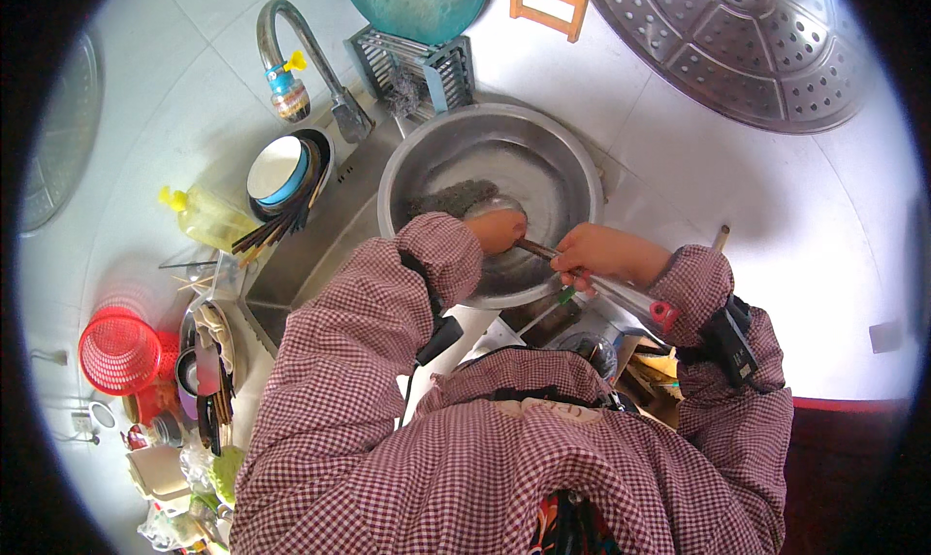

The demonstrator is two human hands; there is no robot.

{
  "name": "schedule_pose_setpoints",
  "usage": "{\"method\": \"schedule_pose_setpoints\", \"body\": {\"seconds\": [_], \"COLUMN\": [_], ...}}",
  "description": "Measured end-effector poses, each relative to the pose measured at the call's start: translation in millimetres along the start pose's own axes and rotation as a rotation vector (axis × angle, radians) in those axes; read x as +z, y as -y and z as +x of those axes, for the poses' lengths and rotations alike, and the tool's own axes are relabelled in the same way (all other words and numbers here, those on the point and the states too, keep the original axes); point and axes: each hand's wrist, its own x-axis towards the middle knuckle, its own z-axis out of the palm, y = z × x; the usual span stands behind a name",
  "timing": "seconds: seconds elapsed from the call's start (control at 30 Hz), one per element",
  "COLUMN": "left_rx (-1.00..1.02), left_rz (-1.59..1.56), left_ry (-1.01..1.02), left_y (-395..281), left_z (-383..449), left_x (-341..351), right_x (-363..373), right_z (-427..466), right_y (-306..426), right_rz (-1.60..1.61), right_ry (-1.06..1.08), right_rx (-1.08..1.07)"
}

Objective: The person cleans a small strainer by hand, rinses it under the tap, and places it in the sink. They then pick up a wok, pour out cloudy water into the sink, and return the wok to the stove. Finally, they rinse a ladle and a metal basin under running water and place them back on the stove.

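A wide stainless steel basin stands before me, partly over the sink. Over its near half, my left hand is closed at the head end of a long-handled utensil, where a rounded shiny part shows beyond the fingers. My right hand grips the utensil's shaft farther along. Its pale handle slants down to the right and ends in a pinkish-red tip by my right sleeve. Dark grey matter lies within the basin, left of centre; I cannot tell what it is. Whether my left hand also holds a scrubber is hidden.
The steel sink and curved faucet are on the left, beside stacked bowls, chopsticks and a yellowish bottle. A grey rack touches the area behind the basin. A perforated steel steamer plate stands upper right; a red basket sits far left.
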Motion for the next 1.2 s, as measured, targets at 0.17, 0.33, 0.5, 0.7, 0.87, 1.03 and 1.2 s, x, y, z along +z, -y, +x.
{"method": "schedule_pose_setpoints", "body": {"seconds": [0.17,0.33,0.5,0.7,0.87,1.03,1.2], "left_rx": [-0.462,-0.285,-0.471,-0.254,-0.222,-0.259,-0.410], "left_rz": [0.270,0.292,0.053,0.247,0.175,0.046,0.350], "left_ry": [0.000,0.349,-0.134,0.177,-0.184,0.451,0.231], "left_y": [-8,-11,11,-4,1,16,57], "left_z": [-11,31,16,8,-10,-12,-5], "left_x": [-7,-9,-7,1,-12,-3,18], "right_x": [0,1,0,6,10,10,15], "right_z": [-1,0,0,0,2,-4,-3], "right_y": [2,3,3,8,16,11,5], "right_rz": [-0.071,-0.043,-0.078,-0.237,-0.472,-0.931,-0.825], "right_ry": [0.016,0.049,-0.001,-0.077,-0.091,-0.259,-0.512], "right_rx": [0.017,-0.020,-0.022,-0.072,-0.080,-0.269,-0.273]}}
